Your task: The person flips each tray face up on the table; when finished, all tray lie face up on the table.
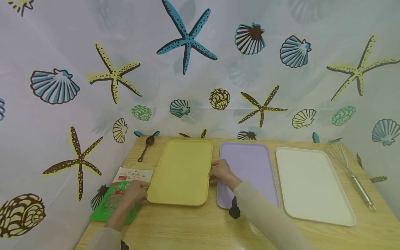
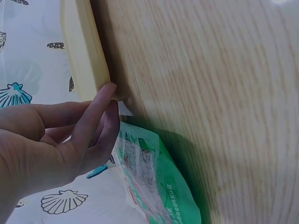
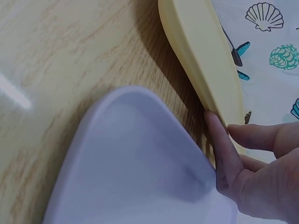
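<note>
A yellow rectangular tray (image 1: pixel 180 173) is gripped at its two long sides by both hands. My left hand (image 1: pixel 135 193) pinches its left edge near the front corner; in the left wrist view the fingertips (image 2: pixel 108 88) meet at the tray's rim. On the opposite side, my right hand (image 1: pixel 222 173) holds the right edge, thumb at the rim and fingers at the outer wall, as the right wrist view shows. A shadow falls on the wood beneath the tray. Just right of it lies a purple tray (image 1: pixel 250 173), which the right hand overlaps in the head view.
A green and white printed food packet (image 1: pixel 107 208) lies under the left forearm. Behind it is a dark spoon (image 1: pixel 149 141). To the right are a white tray (image 1: pixel 312 184) and a wire whisk (image 1: pixel 356 180). A curtain patterned with shells and starfish (image 1: pixel 188 40) hangs round the wooden table (image 1: pixel 175 229).
</note>
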A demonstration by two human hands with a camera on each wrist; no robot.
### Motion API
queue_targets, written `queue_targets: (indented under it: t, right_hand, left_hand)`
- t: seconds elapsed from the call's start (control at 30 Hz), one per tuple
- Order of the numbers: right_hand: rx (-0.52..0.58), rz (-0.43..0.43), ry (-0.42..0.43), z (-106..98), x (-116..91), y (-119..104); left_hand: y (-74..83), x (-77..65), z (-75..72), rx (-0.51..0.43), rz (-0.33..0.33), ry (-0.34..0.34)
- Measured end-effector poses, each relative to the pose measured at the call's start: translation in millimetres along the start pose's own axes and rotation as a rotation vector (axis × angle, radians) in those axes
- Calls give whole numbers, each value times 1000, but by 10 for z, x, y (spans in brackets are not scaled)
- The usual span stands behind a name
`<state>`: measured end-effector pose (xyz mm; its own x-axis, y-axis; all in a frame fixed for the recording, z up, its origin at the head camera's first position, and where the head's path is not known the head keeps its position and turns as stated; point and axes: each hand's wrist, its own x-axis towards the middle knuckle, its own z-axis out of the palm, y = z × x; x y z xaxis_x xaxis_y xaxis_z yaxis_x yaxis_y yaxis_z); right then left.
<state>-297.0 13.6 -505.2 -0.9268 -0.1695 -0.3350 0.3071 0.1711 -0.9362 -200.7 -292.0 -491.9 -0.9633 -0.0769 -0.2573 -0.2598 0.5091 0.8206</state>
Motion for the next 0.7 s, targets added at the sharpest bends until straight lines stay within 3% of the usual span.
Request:
queue_targets:
  t: [0.47,0.7]
  right_hand:
    - [-4,1,-14,-12,5,3]
    - [-3,1,-15,-22,-19,-12]
  left_hand:
    - [41,-5,14,56,-27,9]
    - [37,-2,25,41,-27,12]
